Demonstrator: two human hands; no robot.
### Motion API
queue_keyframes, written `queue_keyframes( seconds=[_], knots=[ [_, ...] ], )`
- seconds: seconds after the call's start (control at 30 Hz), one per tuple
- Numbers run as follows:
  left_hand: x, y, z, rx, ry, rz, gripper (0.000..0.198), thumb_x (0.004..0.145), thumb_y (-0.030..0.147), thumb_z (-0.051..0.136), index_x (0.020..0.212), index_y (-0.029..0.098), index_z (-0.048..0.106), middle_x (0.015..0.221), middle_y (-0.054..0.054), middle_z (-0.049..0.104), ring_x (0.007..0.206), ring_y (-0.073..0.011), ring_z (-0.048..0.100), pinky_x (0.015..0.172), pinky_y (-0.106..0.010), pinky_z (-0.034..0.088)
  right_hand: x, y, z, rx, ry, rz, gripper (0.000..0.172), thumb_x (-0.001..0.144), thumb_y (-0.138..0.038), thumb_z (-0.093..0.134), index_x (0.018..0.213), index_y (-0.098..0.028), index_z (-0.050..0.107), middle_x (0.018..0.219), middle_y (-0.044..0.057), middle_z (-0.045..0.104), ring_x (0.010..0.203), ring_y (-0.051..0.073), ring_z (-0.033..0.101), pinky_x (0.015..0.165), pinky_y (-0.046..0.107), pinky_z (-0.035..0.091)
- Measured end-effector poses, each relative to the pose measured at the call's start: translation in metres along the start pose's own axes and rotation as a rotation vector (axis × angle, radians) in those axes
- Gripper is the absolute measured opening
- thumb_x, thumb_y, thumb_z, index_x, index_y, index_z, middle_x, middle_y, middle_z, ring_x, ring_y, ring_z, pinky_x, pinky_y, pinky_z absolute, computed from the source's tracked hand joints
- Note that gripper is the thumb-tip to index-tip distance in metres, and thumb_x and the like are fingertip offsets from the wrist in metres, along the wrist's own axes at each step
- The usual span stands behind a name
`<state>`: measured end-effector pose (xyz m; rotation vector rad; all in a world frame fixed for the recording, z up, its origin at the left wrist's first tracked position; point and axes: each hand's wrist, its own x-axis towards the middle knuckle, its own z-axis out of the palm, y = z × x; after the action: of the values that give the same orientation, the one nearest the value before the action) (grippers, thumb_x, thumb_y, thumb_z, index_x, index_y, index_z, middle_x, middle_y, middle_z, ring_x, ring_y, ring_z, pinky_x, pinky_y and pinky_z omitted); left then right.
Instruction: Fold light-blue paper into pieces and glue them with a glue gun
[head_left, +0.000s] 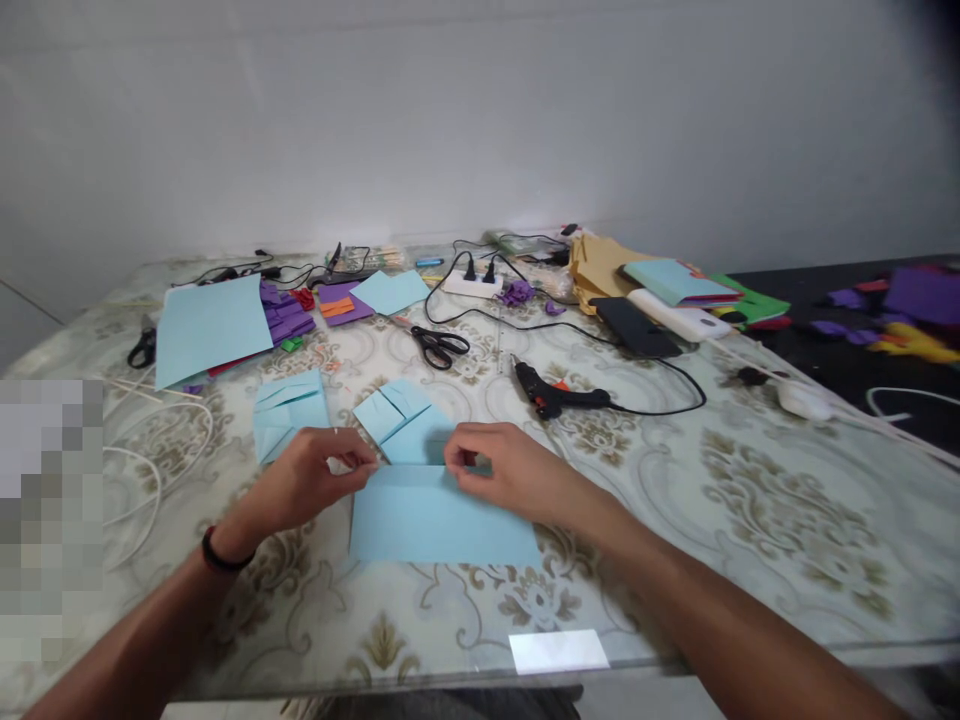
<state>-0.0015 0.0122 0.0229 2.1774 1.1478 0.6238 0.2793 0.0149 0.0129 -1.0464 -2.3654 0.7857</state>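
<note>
Flat on the worktop (675, 500), close to its near edge: blue sheet (442, 525), long side running left to right.

At the sheet's 10 o'clock corner: left hand (311, 480), grip closed, thumb and fingertips pinched on the far edge. Black band (217, 555) round that wrist.

At the sheet's 12 to 1 o'clock: right hand (514, 470), grip likewise clamped on the far edge, fingers curled over it.

Just beyond the hands, at 12 o'clock: folded piece (401, 410), same blue, meeting the sheet's far edge; touching or overlapping, cannot tell which. At 11 o'clock, apart from the sheet: second folded piece (289, 410).

Farther out at 12 o'clock: scissors (439, 345), blades shut, and behind them a power strip (472, 283) with two plugs in. At 1 o'clock: glue gun (559, 395), lying on its side, cord looping away to the right. At 10 o'clock, well apart: big paper (210, 325), blue, lying over purple strips (289, 315). At 2 o'clock, near the far edge: paper stack (675, 282) and a black phone (634, 325).
</note>
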Motion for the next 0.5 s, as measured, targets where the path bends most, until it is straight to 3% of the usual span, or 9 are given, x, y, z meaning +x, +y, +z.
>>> queue_keyframes(
  seconds=[0.23,0.5],
  knots=[
    [-0.002,0.002,0.003,-0.007,-0.08,-0.086,0.014,0.091,0.018,0.062,0.085,0.017,0.074,0.077,-0.001,0.076,0.069,-0.0132,0.067,0.064,-0.021,0.052,0.002,0.0,0.009,0.025,0.008,0.063,0.011,0.09,-0.01,0.065,0.089,-0.02,0.07,0.093,0.002,0.075,0.086,0.017,0.068,0.08,0.029,0.05],
    [-0.006,0.011,0.021,-0.021,-0.136,-0.021,0.013,0.09,0.014,0.062,0.086,0.018,0.074,0.078,0.0,0.074,0.069,-0.0122,0.065,0.067,-0.022,0.049,0.0,-0.01,0.031,0.114,0.009,0.024,0.011,0.088,-0.009,0.067,0.089,-0.02,0.071,0.092,0.001,0.075,0.085,0.017,0.069,0.079,0.028,0.049]
  ],
)
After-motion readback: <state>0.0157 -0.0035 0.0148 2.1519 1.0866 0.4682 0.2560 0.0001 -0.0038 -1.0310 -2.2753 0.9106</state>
